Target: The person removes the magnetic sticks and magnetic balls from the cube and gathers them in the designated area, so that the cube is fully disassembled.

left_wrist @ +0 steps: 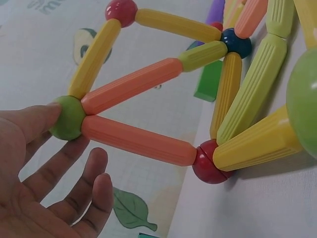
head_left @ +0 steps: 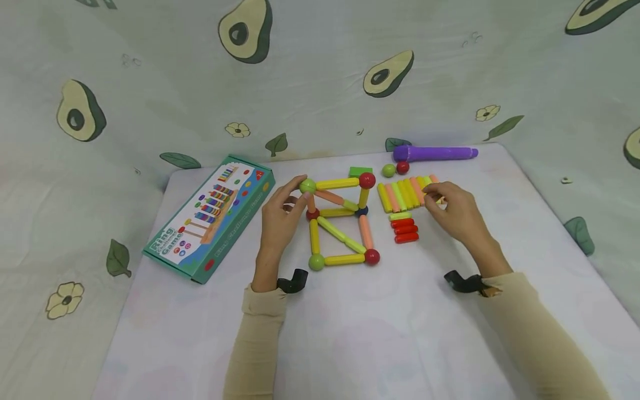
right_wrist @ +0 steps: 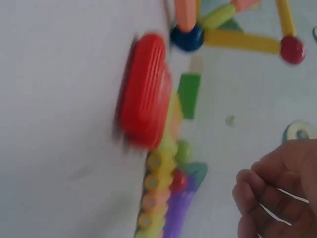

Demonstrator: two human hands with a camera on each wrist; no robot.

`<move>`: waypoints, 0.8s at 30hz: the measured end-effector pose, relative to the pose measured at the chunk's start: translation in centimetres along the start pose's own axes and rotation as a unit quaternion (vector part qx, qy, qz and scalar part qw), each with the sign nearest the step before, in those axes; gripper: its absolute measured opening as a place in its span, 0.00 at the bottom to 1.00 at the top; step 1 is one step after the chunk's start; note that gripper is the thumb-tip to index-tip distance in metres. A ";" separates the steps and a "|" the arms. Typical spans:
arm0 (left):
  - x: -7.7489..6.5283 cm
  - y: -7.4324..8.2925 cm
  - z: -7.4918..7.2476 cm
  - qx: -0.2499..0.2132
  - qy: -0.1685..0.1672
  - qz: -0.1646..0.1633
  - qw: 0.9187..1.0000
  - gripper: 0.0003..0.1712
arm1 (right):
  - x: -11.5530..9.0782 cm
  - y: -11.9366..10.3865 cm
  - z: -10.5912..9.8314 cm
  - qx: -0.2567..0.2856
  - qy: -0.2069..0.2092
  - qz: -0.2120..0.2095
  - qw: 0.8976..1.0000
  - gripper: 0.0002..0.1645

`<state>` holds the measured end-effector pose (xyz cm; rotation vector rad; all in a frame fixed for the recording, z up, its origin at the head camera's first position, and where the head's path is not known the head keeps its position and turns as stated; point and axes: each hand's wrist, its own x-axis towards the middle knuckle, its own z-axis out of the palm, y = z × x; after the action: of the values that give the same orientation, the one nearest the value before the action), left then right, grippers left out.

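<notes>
My left hand (head_left: 279,222) pinches a green ball (left_wrist: 68,118) between thumb and fingers. That ball is a corner of a frame of sticks and balls, whose upper part tilts up off the table in the left wrist view. Yellow, orange and lime sticks (left_wrist: 252,91) link it to red balls (left_wrist: 213,161) and a dark blue ball (left_wrist: 237,43). My right hand (head_left: 457,214), fingers loosely bent, hovers by the right end of a row of coloured sticks (head_left: 405,193). Nothing shows between its fingers in the right wrist view.
Several short red sticks (head_left: 405,230) and a lime one lie below the row. Behind are a green block (head_left: 360,171), a loose green ball (head_left: 388,170), a red ball (head_left: 402,168) and a purple tube-shaped object (head_left: 440,153). A game box (head_left: 210,216) lies at the left.
</notes>
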<state>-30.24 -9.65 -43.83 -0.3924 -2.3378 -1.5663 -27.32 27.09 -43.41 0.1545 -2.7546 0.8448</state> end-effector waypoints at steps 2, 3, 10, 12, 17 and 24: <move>0.1 0.1 0.1 0.003 -0.004 0.004 1.000 0.24 | -1.0 -2.0 0.6 0.011 -0.003 -0.035 0.999 0.12; 0.1 0.2 0.1 0.007 -0.006 0.004 1.000 0.24 | -1.4 -2.8 1.0 0.017 -0.008 -0.052 0.998 0.11; -0.1 0.3 0.0 0.011 -0.012 -0.009 1.000 0.23 | -3.1 -6.0 3.7 0.065 -0.032 -0.127 0.989 0.11; -0.1 0.4 0.0 0.010 -0.012 -0.010 1.000 0.23 | -3.2 -6.3 4.1 0.074 -0.024 -0.136 0.988 0.11; -0.1 0.7 0.2 0.045 0.008 0.012 0.999 0.25 | -2.0 -7.1 4.0 0.085 0.015 -0.143 0.986 0.12; -0.4 3.2 1.2 0.096 0.061 0.056 0.992 0.23 | 1.0 -8.0 3.2 0.104 0.038 -0.135 0.985 0.22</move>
<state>-28.81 -7.37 -41.75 -0.3658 -2.3030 -1.2648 -27.54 18.62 -41.43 0.5122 -2.4940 1.0349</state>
